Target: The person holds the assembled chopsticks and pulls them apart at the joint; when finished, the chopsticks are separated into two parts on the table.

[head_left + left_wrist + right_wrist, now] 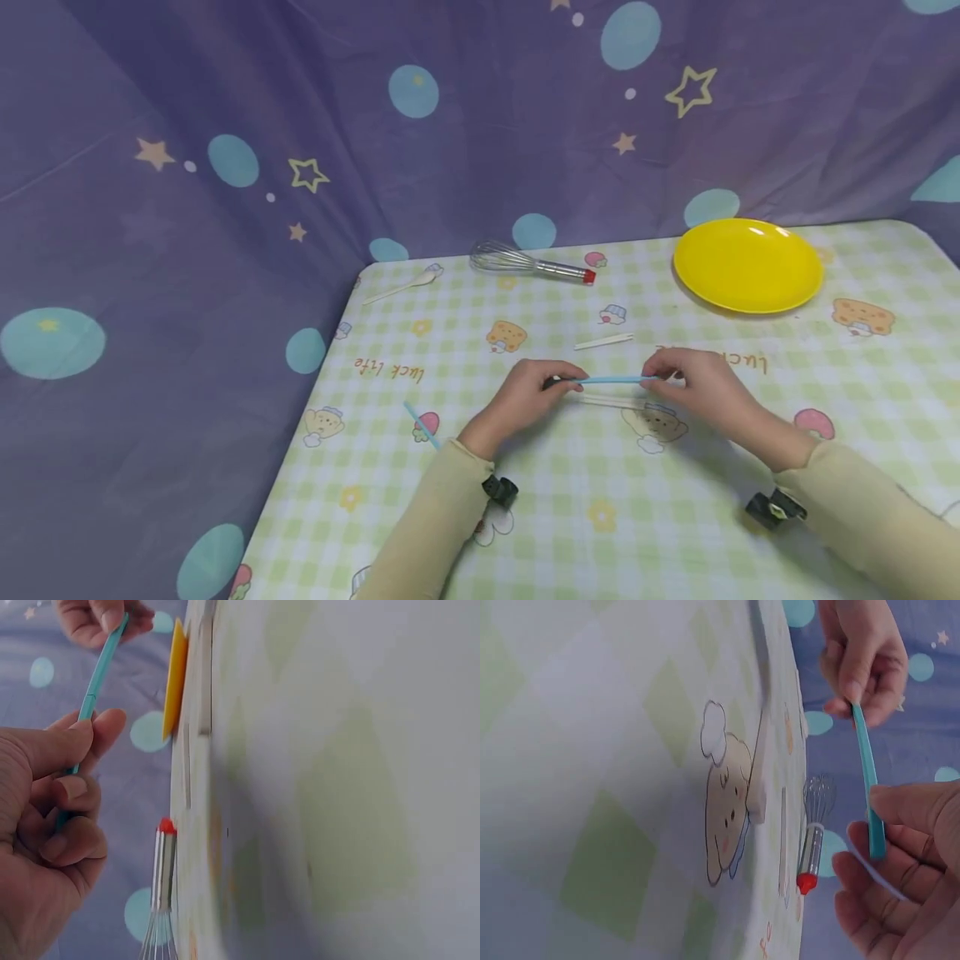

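Observation:
A slim light-blue plastic stick [613, 380] is held level above the table between both hands. My left hand [528, 390] pinches its left end with thumb and fingers, the other fingers curled in. At the opposite end, my right hand [701, 387] pinches it between thumb and fingers. In the right wrist view, a thin pale strip [874, 870] crosses the right fingers; what it belongs to is unclear. Beneath the hands lies a white stick [611, 402], with another white stick [603, 342] farther back. A second blue stick [422, 425] rests by the left forearm, which partly hides it.
A wire whisk [532, 264] with a red handle tip lies at the table's back, right of a pale spoon [401, 287]. The yellow plate [748, 265] stands at the back right. A purple patterned curtain [487, 150] hangs behind the checked tablecloth [555, 542].

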Action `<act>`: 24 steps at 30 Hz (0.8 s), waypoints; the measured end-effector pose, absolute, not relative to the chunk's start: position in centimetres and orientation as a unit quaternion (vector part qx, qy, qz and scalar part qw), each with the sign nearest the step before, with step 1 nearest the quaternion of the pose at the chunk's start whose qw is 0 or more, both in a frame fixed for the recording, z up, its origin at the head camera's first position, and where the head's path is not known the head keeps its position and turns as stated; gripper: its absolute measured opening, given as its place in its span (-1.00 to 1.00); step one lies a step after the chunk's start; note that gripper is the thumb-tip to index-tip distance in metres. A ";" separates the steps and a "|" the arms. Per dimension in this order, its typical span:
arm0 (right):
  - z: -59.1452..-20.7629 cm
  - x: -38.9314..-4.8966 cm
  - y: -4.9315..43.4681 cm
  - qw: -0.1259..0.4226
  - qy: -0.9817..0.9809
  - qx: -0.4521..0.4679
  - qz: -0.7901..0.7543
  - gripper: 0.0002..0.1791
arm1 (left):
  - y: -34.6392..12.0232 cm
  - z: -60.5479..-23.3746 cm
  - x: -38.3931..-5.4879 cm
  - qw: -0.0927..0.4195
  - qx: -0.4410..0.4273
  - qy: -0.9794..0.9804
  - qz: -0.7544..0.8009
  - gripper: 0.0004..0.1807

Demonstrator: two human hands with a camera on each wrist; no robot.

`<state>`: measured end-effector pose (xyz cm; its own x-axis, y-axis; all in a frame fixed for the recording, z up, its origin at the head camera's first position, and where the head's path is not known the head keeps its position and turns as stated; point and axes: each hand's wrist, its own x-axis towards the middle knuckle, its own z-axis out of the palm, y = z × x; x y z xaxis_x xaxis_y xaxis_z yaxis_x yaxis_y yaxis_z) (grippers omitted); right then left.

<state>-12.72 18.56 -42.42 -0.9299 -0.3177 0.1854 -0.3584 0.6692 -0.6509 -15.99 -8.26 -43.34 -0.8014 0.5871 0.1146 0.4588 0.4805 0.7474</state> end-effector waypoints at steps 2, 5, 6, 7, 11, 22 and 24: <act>-42.5 -12.6 18.1 0.040 -0.911 0.204 0.356 -0.92 | -7.7 -43.3 -15.9 0.080 0.312 0.854 0.409 -0.82; -42.6 -12.4 17.4 0.058 -0.906 0.236 0.347 -0.90 | -6.8 -43.3 -15.7 0.079 0.321 0.851 0.408 -0.81; -42.7 -12.4 17.2 0.062 -0.904 0.244 0.345 -0.90 | -6.6 -43.3 -15.6 0.080 0.323 0.850 0.408 -0.80; -42.8 -12.4 17.0 0.065 -0.903 0.250 0.344 -0.89 | -6.4 -43.3 -15.5 0.080 0.325 0.850 0.407 -0.80; -43.0 -12.4 16.7 0.061 -0.902 0.251 0.346 -0.87 | -5.8 -43.3 -15.3 0.079 0.327 0.851 0.404 -0.79; -44.0 -12.7 17.1 0.105 -0.885 0.290 0.349 -0.81 | -6.1 -43.8 -15.3 0.073 0.334 0.833 0.436 -0.76; -44.0 -12.6 17.0 0.123 -0.878 0.308 0.344 -0.80 | -6.2 -43.9 -15.3 0.076 0.335 0.823 0.451 -0.76</act>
